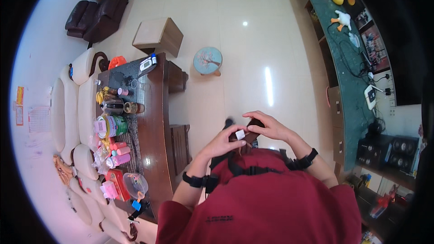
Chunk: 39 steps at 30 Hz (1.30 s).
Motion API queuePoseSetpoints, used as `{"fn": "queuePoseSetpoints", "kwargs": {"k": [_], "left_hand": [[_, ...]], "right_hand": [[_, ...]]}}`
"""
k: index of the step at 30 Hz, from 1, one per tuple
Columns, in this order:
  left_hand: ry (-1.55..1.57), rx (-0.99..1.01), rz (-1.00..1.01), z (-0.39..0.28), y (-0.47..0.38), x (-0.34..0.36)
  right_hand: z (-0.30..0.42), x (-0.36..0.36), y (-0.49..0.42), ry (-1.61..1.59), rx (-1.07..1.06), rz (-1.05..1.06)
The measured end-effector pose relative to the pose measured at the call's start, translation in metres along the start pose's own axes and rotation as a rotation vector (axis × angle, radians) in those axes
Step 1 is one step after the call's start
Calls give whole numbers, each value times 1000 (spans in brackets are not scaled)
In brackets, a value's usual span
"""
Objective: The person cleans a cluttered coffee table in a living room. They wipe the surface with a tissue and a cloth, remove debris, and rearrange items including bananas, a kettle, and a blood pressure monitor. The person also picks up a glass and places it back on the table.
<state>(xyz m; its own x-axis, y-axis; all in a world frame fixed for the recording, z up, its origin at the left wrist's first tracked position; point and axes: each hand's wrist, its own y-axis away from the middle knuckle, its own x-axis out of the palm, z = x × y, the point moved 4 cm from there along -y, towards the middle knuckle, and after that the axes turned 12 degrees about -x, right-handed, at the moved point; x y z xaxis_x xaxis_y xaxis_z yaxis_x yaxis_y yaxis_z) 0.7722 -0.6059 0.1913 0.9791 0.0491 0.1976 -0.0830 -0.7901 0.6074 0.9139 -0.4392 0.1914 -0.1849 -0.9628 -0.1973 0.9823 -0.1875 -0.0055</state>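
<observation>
In front of my body, my left hand curls around a small dark brown item, possibly a case or pouch. A small white block-shaped piece shows between its thumb and fingers. My right hand grips the dark brown item from the other side, thumb across its top. Whether the brown parts are one thing or two I cannot tell, as the fingers hide much of them. Black straps circle both wrists.
To the left stands a dark wooden table bearing a kettle, a large can, bananas and bottles. A round painted stool is ahead, beside a beige box-shaped stool. A green-topped cabinet runs along the right.
</observation>
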Motion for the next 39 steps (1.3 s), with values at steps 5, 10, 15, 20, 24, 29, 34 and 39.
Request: {"fn": "queuePoseSetpoints", "kwargs": {"k": [5,10,15,20,24,29,34,39], "left_hand": [[25,73,-27,-63,-63,-37],[-133,27,110,-130,-160,-91],[-60,215,-28,-243,-240,-157],[239,375,-274,-346,-276,-231],[113,500,-303,-403,-310,-271],[-170,653,-188,-469,-354,-329],[160,517,34,-516,-364,-411],[383,485,-435,-497,-339,-483]], "right_hand": [[-11,-51,-32,-224,279,456],[8,-168,-109,-67,225,213],[23,-295,-192,371,-6,38],[-10,-350,-280,246,141,-38],[-53,-377,-381,-446,343,-80],[-84,-419,-522,-544,618,128],[-68,-439,-672,-966,684,358],[-89,-434,-808,-1049,753,432]]}}
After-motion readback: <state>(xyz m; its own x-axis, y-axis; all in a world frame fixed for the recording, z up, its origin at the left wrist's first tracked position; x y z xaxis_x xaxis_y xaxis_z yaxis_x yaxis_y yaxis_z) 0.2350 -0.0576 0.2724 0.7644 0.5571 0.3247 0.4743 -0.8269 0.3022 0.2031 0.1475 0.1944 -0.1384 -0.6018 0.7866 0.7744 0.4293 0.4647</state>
